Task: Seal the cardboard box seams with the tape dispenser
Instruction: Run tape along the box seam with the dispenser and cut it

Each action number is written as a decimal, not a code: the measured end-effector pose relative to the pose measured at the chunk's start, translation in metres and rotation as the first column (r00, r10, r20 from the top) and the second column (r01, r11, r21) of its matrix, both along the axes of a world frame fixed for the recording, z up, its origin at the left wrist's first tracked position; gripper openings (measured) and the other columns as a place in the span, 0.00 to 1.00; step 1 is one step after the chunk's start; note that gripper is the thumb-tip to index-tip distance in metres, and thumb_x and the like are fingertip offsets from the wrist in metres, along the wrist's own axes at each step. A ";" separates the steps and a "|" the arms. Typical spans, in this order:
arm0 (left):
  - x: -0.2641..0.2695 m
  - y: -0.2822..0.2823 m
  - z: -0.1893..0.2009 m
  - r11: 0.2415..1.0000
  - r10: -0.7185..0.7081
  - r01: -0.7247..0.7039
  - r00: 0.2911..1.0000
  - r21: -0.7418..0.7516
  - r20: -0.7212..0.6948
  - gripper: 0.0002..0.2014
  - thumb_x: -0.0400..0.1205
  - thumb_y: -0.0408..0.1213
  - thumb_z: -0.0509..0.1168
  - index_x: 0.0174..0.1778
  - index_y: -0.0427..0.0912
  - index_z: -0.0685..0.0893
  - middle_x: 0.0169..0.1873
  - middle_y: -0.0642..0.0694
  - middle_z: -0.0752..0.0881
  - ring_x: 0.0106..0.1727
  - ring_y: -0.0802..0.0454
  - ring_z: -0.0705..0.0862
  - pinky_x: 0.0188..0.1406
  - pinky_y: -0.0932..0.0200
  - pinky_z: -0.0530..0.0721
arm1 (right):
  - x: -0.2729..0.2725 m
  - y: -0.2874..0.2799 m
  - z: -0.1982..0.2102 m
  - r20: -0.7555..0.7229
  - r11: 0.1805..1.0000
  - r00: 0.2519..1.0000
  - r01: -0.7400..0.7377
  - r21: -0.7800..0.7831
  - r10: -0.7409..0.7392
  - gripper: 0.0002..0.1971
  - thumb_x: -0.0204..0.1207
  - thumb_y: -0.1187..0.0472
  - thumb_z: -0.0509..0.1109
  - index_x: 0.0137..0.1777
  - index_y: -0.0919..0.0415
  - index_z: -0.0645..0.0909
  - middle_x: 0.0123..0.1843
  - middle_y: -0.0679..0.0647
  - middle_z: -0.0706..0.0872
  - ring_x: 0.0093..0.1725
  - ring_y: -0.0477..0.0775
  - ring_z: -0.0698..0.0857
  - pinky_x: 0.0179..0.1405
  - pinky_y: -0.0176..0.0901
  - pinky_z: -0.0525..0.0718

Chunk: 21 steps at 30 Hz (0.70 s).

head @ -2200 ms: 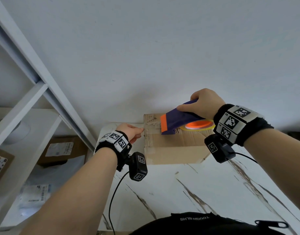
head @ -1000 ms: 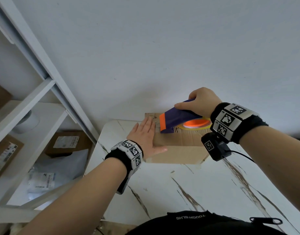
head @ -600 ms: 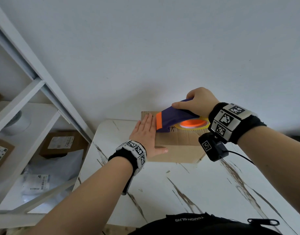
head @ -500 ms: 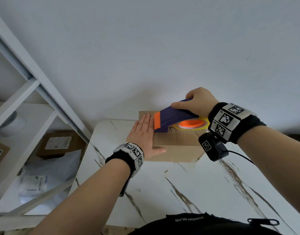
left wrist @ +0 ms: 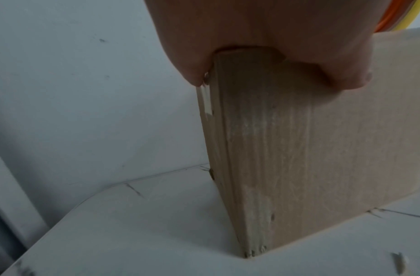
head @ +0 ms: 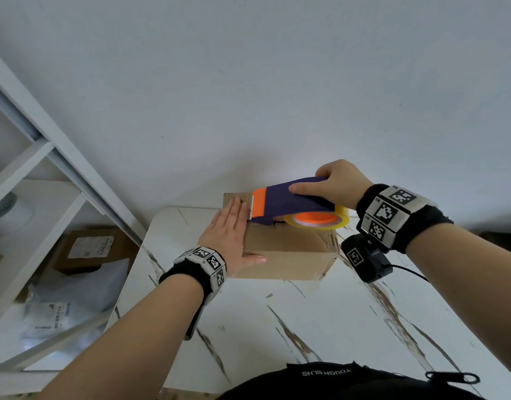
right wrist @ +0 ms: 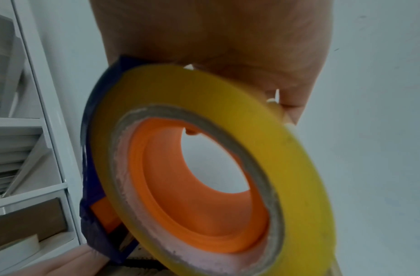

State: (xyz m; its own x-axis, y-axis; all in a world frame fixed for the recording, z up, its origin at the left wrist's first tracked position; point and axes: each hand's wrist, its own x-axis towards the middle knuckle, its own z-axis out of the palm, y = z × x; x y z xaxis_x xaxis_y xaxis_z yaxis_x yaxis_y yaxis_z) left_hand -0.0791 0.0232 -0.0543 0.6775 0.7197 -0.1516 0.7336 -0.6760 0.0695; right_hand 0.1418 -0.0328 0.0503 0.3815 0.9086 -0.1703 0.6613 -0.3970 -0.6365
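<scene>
Head view shows the cardboard box [head: 288,252] on the marble table [head: 320,327], lying between the two hands and pushed close to the wall. The left hand [head: 229,241] lies flat on the box's near-left end, fingers straight and together, thumb hooked over the front edge; it grips nothing and seems placed there to pin the box down so that it cannot slide under the pull of the tape. The left wrist view agrees: the palm presses over the top corner and a short strip of tape [left wrist: 206,100] runs down the side below it.

The right hand [head: 335,186] is wrapped around the purple tape dispenser [head: 288,203], thumb along its side, holding it low over the top of the box. The orange toothed end sits just beside the left fingertips, while the yellow tape roll [head: 317,220] trails toward the right wrist. That tilt likely keeps the blade end down on the seam, ready either to cut or to press the strip home at the left end.
</scene>
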 end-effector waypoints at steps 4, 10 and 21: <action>0.002 -0.002 0.004 1.000 0.004 -0.004 1.000 -0.014 -0.018 0.56 0.72 0.71 0.56 0.80 0.38 0.33 0.82 0.42 0.34 0.82 0.48 0.34 0.81 0.53 0.39 | 0.009 -0.007 0.003 -0.006 1.000 1.000 -0.015 0.014 0.015 0.27 0.64 0.41 0.77 0.20 0.57 0.68 0.23 0.50 0.70 0.26 0.49 0.72 0.27 0.40 0.67; 0.003 0.003 -0.001 1.000 -0.006 0.004 0.995 -0.018 -0.102 0.62 0.56 0.78 0.35 0.79 0.38 0.30 0.81 0.40 0.32 0.82 0.48 0.33 0.83 0.51 0.41 | 0.040 -0.033 0.008 -0.025 0.999 0.999 0.044 0.025 -0.043 0.25 0.66 0.44 0.77 0.20 0.57 0.69 0.23 0.51 0.71 0.25 0.49 0.72 0.26 0.38 0.67; 0.009 0.000 0.007 1.000 0.015 -0.016 0.978 -0.001 -0.208 0.58 0.70 0.75 0.52 0.79 0.39 0.30 0.81 0.41 0.31 0.82 0.49 0.32 0.83 0.49 0.40 | 0.058 -0.053 -0.007 -0.005 0.999 1.000 0.025 0.046 -0.025 0.22 0.68 0.48 0.76 0.23 0.59 0.72 0.25 0.53 0.73 0.28 0.52 0.73 0.28 0.41 0.68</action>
